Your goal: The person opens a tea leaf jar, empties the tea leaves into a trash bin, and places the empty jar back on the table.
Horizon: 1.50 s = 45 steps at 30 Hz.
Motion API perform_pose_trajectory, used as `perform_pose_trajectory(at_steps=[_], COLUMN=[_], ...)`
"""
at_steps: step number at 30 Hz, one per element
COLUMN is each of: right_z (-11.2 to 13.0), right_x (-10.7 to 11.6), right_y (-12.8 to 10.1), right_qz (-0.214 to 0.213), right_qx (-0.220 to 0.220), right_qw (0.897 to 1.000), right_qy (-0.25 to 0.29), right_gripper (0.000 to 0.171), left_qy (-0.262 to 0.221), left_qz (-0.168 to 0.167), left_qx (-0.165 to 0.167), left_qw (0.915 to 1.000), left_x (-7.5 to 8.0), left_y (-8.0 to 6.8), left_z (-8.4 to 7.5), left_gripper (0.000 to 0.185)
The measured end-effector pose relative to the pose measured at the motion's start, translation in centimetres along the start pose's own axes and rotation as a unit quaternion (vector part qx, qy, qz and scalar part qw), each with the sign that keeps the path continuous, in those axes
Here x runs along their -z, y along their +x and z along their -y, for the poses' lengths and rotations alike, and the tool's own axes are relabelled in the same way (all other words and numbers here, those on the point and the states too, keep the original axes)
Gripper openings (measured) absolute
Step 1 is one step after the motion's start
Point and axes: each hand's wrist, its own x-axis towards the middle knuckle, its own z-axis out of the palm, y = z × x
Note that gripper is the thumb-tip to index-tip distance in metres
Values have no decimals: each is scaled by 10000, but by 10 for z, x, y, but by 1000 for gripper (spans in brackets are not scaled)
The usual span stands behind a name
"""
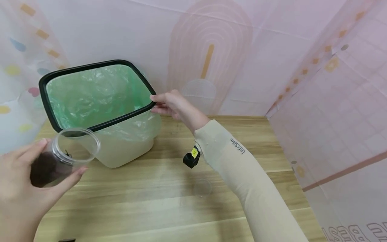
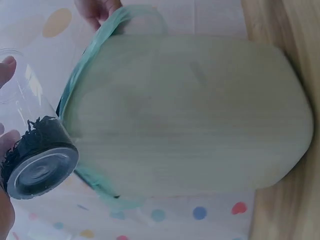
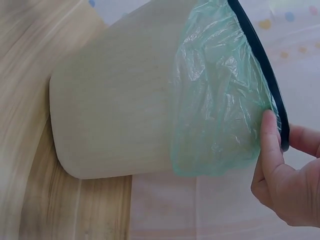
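In the head view my left hand (image 1: 22, 183) grips a clear jar (image 1: 54, 166) with its open mouth up, leaning toward the bin. Dark, dry shreds (image 2: 42, 135) that look like tea leaves lie in its lower part, seen in the left wrist view. A pale bin (image 1: 127, 153) stands on the table, lined with a green plastic bag (image 1: 90, 90). The jar's mouth overlaps the near left corner of the bin's black rim (image 1: 121, 118); touching or apart, I cannot tell. My right hand (image 1: 173, 105) pinches the rim's right corner, thumb on one side and fingers on the other.
A clear round lid (image 1: 202, 187) lies on the wooden table (image 1: 169, 215), below the right forearm. Printed cloth (image 1: 145, 30) hangs behind the bin and on the right. A small dark object (image 1: 67, 240) shows at the bottom edge.
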Motion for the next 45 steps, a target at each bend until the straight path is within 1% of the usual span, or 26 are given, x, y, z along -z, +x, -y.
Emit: perform_pose_trajectory(at_steps=[1, 2, 3, 6, 8, 10, 13, 16, 20, 21, 26, 30, 33, 34, 36, 40, 42, 45], right_z=[0, 0, 1, 1, 1, 1, 0, -1, -1, -1, 0, -1, -3, -4, -4, -5, -5, -6], right_x=[1, 2, 2, 5, 6, 7, 8, 10, 14, 15, 17, 18, 17, 17, 16, 15, 15, 14], right_y=[0, 0, 0, 0, 0, 1, 2, 2, 3, 3, 2, 1, 1, 1, 1, 2, 3, 3], right_qz=[-11, -31, -26, -28, 8, 31, 58, 10, -19, -14, 9, 35, 58, 79, 85, 77, 39, 39], right_qx=[1, -3, -9, -36, -29, -12, -2, -11, 7, 15, 52, 89, 118, 128, 141, 135, 113, 89], right_qw=[10000, 10000, 10000, 10000, 10000, 10000, 10000, 10000, 10000, 10000, 10000, 10000, 9999, 9999, 9999, 9999, 9999, 10000], right_qy=[0, 2, -15, -14, -23, -13, -22, -15, 29, 42, 63, 21, 14, 21, 23, 13, 10, 20], right_gripper=[11, 11, 12, 12, 12, 12, 12, 11, 10, 10, 10, 10, 12, 12, 12, 12, 12, 11], left_qy=[29, 84, 62, 196, 382, 602, 860, 1108, 1281, 1306, 1250, 1124, 1046, 1041, 1099, 1206, 1185, 1312], left_qz=[62, 42, -82, -236, -219, -107, -51, 147, 381, 405, 224, 71, 10, 21, 186, 589, 594, 662], left_qx=[18, 6, -62, -71, -29, -37, -195, -259, -282, -295, -439, -417, -452, -479, -513, -538, -597, -595], left_qw=[10000, 10000, 9999, 9995, 9990, 9981, 9961, 9934, 9906, 9902, 9909, 9928, 9935, 9934, 9924, 9895, 9894, 9874], left_x=[2, 2, 2, 4, 6, 9, 11, 14, 14, 14, 9, 3, 0, 0, 1, 5, 4, 6], left_y=[3, 6, 7, 12, 15, 19, 24, 28, 31, 31, 36, 40, 43, 44, 47, 54, 56, 57], left_z=[1, 2, 3, 5, 6, 7, 8, 10, 13, 13, 21, 25, 25, 25, 24, 23, 25, 27], left_gripper=[90, 91, 92, 94, 96, 97, 97, 97, 99, 99, 96, 95, 94, 95, 96, 97, 95, 94])
